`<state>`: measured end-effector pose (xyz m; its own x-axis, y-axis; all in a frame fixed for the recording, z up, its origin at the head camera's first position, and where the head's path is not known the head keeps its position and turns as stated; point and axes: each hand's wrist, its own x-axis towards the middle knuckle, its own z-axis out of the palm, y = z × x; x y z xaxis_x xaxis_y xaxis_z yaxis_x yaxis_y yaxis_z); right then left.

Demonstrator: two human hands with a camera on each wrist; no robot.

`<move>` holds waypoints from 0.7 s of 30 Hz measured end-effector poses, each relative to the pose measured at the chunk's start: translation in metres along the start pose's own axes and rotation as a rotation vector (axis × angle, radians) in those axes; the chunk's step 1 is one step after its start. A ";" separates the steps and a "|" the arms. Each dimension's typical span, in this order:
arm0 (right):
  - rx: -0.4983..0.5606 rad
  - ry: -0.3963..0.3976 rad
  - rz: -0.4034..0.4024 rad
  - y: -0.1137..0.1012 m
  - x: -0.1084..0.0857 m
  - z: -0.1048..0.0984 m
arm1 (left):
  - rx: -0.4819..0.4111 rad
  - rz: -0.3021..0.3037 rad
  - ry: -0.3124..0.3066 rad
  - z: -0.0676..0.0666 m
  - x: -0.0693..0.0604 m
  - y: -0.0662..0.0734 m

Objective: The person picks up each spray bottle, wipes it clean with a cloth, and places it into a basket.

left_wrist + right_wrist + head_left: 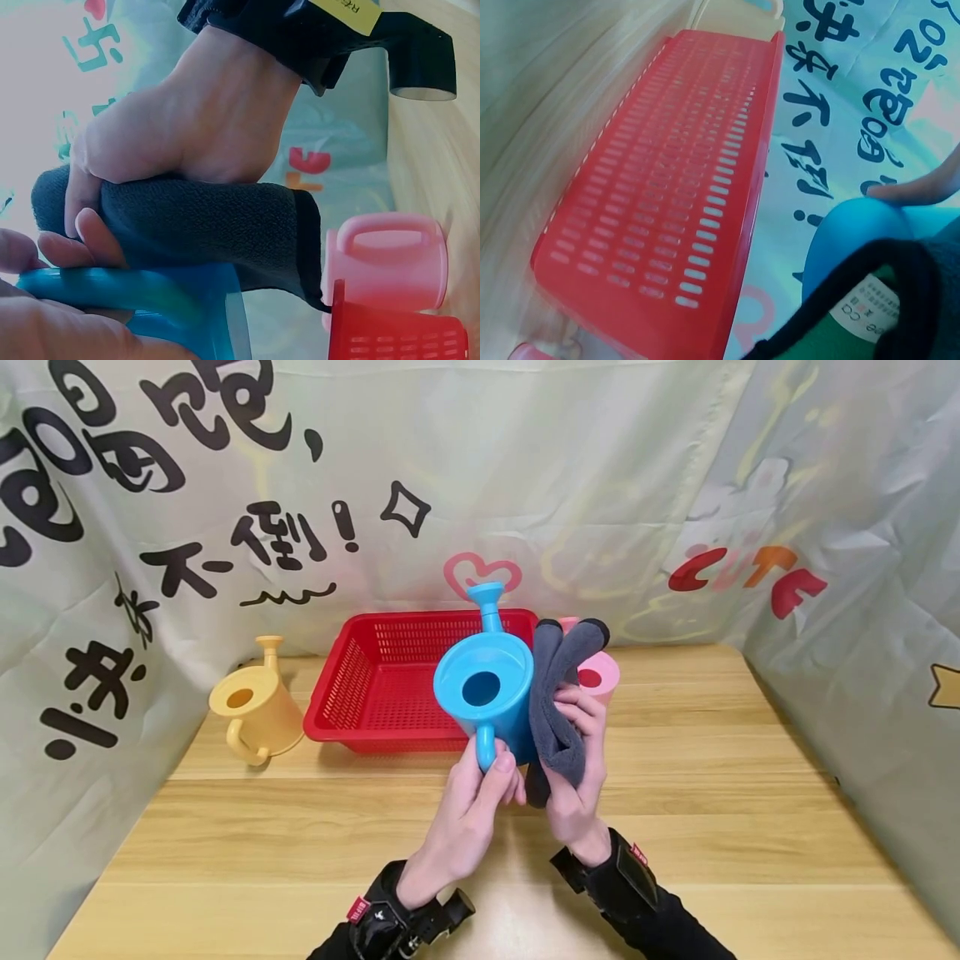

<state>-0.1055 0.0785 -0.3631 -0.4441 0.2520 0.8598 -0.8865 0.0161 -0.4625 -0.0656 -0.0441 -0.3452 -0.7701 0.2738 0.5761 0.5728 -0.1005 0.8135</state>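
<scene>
A blue watering can (487,681) is held up off the table, its spout pointing to the back. My left hand (468,814) grips it by the handle, fingers curled round. Against the can's right side lies a dark grey cloth (558,710), which my right hand (581,760) holds bunched and pressed to the can. In the left wrist view, the cloth (202,225) drapes beside the blue can (184,307), under the right hand (187,112). The right wrist view catches the can's base with a white label (866,309), partly covered by the cloth's black edge.
Behind the can stands a red slotted basket (375,693) on the wooden table (360,852). A yellow watering can (258,710) is left of it. To the right, a pink watering can (600,675) is partly hidden by the cloth. Printed fabric walls (600,468) enclose the table.
</scene>
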 end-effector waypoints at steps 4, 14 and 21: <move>0.018 0.013 -0.044 -0.001 -0.002 0.002 | 0.015 0.000 0.002 0.000 0.000 0.000; 0.028 0.008 -0.089 -0.002 -0.005 0.005 | 0.002 -0.025 0.002 0.002 -0.001 0.000; 0.055 0.013 -0.007 -0.005 0.003 0.000 | 0.013 -0.032 -0.019 0.003 -0.001 -0.001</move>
<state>-0.1024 0.0791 -0.3586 -0.4360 0.2648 0.8601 -0.8957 -0.0354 -0.4432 -0.0646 -0.0418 -0.3468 -0.7826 0.2950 0.5481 0.5518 -0.0789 0.8303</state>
